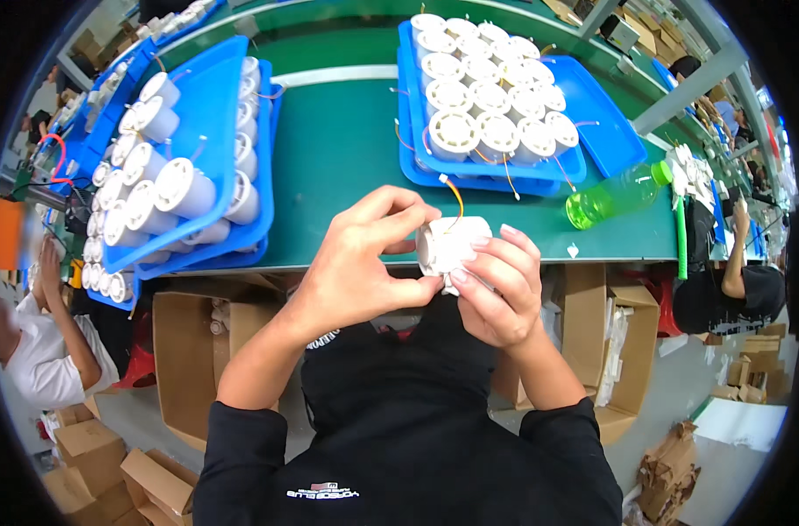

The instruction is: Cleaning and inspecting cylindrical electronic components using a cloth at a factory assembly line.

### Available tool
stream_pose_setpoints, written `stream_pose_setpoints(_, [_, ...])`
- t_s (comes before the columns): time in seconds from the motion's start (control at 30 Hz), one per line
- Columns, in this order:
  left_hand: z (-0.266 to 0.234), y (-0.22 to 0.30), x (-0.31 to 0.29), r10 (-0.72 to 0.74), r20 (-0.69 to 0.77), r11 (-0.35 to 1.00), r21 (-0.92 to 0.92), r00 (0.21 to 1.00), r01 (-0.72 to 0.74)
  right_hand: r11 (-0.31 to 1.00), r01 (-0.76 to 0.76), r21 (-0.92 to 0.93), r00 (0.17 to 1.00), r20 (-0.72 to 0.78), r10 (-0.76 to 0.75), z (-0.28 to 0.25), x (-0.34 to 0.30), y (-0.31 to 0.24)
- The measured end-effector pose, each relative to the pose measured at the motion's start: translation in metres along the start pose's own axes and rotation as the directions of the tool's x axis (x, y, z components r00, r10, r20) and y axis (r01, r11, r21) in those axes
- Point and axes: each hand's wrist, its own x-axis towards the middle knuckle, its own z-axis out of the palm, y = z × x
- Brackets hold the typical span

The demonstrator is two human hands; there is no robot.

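Observation:
Just in front of my body, at the near edge of the green bench, both hands hold a small white cylindrical plastic housing (453, 242). A short yellow and dark wire with a white plug rises from its top. My left hand (354, 259) grips its left end between thumb and fingers. My right hand (505, 287) is closed around its right side, fingertips on the white surface. The housing is tilted, and part of it is hidden behind my fingers. Beyond my hands, a stacked blue tray (504, 176) carries several similar white housings (453, 132) with thin wires.
At the left, tilted blue trays (234, 131) bear more white housings (184, 188). A green bottle (619, 195) lies on the bench (338, 131) at the right. Cardboard boxes (183, 368) stand below the bench edge. Other people (53, 329) sit at both sides.

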Motion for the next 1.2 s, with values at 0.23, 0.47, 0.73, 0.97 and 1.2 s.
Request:
stream_pose_setpoints(0.23, [0.032, -0.012, -0.019, 0.032, 0.075, 0.999, 0.008, 0.997, -0.033, 0.950, -0.271, 0.156, 0.933, 0.287, 0.219, -0.026, -0.016, 0.001])
stream_pose_setpoints(0.47, [0.029, -0.005, -0.027, 0.091, 0.137, 0.982, 0.151, 0.986, -0.112, 0.928, -0.335, 0.161, 0.915, 0.290, 0.280, -0.027, -0.020, -0.012])
stream_pose_setpoints(0.73, [0.031, -0.006, -0.036, 0.162, 0.131, 0.949, 0.250, 0.978, -0.191, 0.953, -0.303, -0.004, 0.910, 0.296, 0.291, -0.025, -0.035, -0.024])
stream_pose_setpoints(0.97, [0.033, -0.005, -0.043, 0.212, 0.242, 0.946, 0.193, 0.947, -0.261, 0.689, -0.673, 0.269, 0.693, 0.556, 0.459, -0.037, -0.035, -0.010])
stream_pose_setpoints(1.2, [0.035, -0.003, -0.050, 0.250, 0.192, 0.965, 0.024, 0.949, -0.260, -0.554, -0.591, 0.587, 0.283, 0.794, 0.539, -0.035, -0.052, -0.025])
